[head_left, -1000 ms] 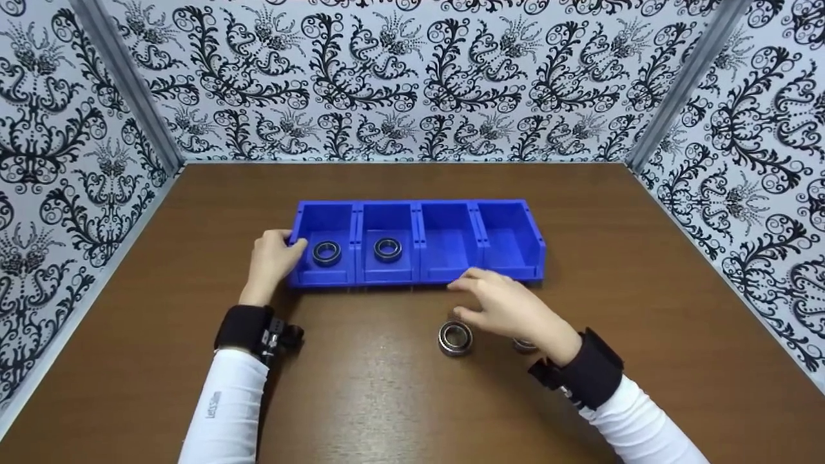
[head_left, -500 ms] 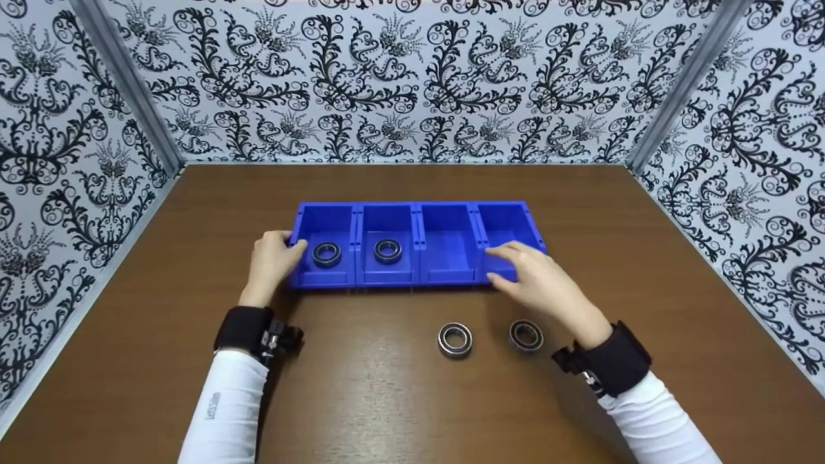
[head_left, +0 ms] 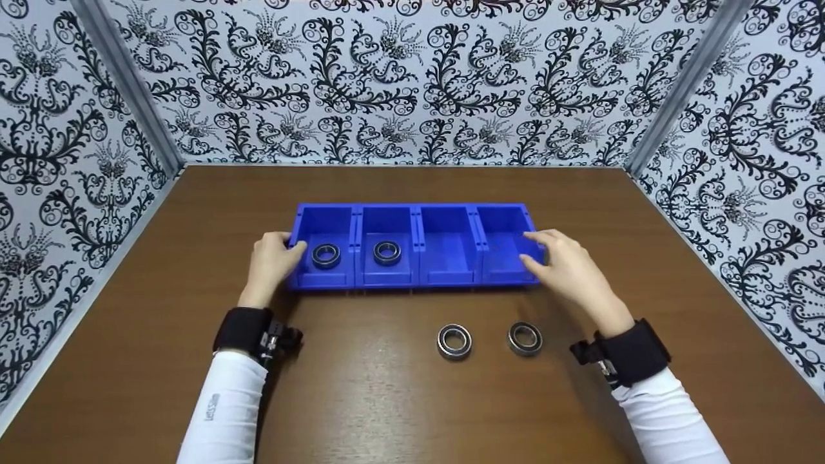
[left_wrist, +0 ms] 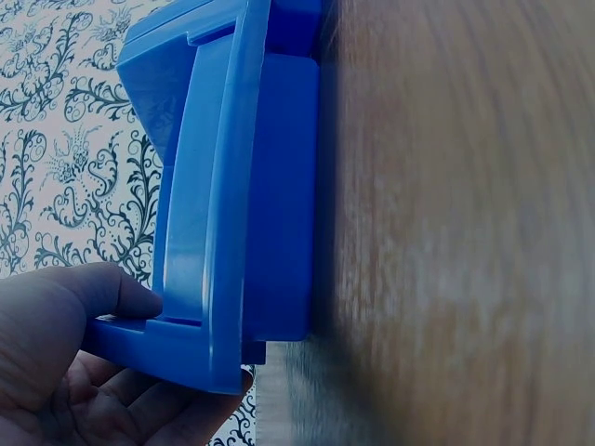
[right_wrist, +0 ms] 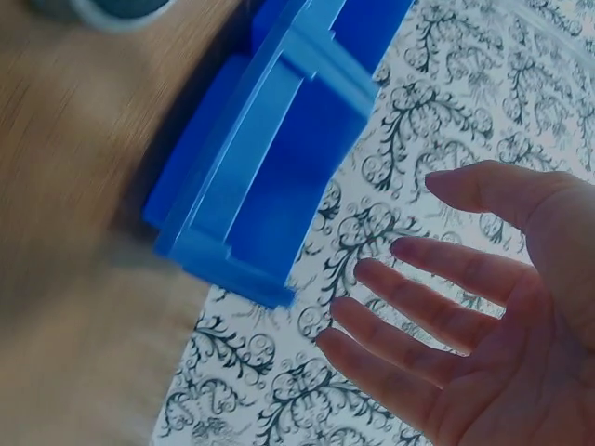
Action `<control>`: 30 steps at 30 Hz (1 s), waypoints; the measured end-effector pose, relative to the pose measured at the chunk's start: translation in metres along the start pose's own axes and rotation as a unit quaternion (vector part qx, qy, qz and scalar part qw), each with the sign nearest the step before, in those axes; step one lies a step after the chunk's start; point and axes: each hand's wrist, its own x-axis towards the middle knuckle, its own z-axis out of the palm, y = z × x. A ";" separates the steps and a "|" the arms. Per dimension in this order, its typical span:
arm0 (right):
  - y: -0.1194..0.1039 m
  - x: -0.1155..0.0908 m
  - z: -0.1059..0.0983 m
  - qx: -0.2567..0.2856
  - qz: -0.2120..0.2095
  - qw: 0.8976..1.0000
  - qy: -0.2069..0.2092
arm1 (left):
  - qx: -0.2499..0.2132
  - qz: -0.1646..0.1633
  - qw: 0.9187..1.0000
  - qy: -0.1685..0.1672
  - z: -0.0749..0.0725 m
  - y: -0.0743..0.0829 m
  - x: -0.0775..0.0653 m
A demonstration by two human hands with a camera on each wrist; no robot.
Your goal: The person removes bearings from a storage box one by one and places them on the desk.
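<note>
A blue row of joined storage bins (head_left: 448, 278) stands on the table in the head view. My left hand (head_left: 272, 265) grips its left side wall; in the left wrist view the thumb lies over the rim and the fingers pass under the outside. My right hand (head_left: 573, 269) is by the right end, fingers spread and holding nothing; the right wrist view shows a gap between fingertips and bin (right_wrist: 232, 177). One ball bearing (head_left: 326, 265) lies in the leftmost compartment and another ball bearing (head_left: 387, 262) in the second.
Two more ball bearings lie on the brown table (head_left: 374, 399) in front of the bins: one bearing (head_left: 441, 341) below the third compartment, the other bearing (head_left: 512, 340) to its right. Patterned walls (head_left: 399, 84) enclose the table at the back and sides.
My right hand has moved right and away from above the bearings, across the fourth compartment to the right end of the bins. The left hand keeps its grip in place.
</note>
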 end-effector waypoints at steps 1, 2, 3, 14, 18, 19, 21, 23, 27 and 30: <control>0.002 0.000 -0.001 0.000 0.005 1.000 0.002 | -0.001 0.000 1.000 0.000 0.000 0.000 0.000; 0.005 0.000 -0.001 0.001 0.009 1.000 0.005 | -0.002 0.000 1.000 0.001 0.000 0.001 0.000; 0.007 0.000 -0.002 0.001 0.014 1.000 0.006 | -0.002 0.000 1.000 0.001 0.000 0.001 0.000; 0.025 0.002 -0.005 0.000 0.052 0.999 -0.003 | -0.001 0.005 1.000 0.002 0.000 0.001 0.000; 0.029 0.004 -0.004 0.002 0.065 0.998 -0.011 | 0.001 0.004 1.000 0.003 0.000 0.001 0.000; 0.031 0.005 -0.003 0.002 0.067 0.998 -0.013 | 0.001 0.003 1.000 0.003 0.000 0.001 0.000; 0.034 0.006 -0.001 0.002 0.073 0.997 -0.018 | 0.000 0.003 1.000 0.001 0.000 0.001 0.000; 0.037 0.007 0.001 0.006 0.080 0.996 -0.024 | 0.000 0.002 1.000 -0.001 0.000 0.001 0.000; 0.044 0.009 0.008 0.026 0.094 0.995 -0.031 | 0.001 0.002 1.000 0.000 0.000 0.000 0.000; 0.049 0.011 0.013 0.042 0.099 0.994 -0.031 | 0.003 0.000 1.000 0.000 0.001 0.000 0.000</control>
